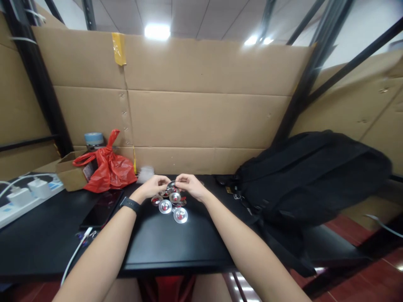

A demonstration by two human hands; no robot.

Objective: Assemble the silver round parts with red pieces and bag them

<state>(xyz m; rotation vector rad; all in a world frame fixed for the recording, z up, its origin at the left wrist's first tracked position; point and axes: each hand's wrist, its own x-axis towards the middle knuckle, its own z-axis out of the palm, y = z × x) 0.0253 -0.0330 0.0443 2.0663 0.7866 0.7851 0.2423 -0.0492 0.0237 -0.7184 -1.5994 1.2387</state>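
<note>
Both my hands meet over a small heap of shiny round metal discs with raised centres and red spots. My left hand (155, 185), with a dark band on its wrist, pinches one side of a metal disc (171, 184). My right hand (190, 185) pinches the other side of it. Just in front lie several loose discs, among them one metal disc (180, 215) nearest me and another metal disc (165, 206) to its left. Fingers partly hide the back of the heap, and the exact kind of the discs is too small to tell.
A black backpack (311, 176) fills the right of the black table (170, 247). To the left are a phone (102, 208) with a white cable, a red plastic bag (108, 167), a small cardboard box (73, 171) and a power strip (31, 199). Cardboard walls (201, 117) stand behind.
</note>
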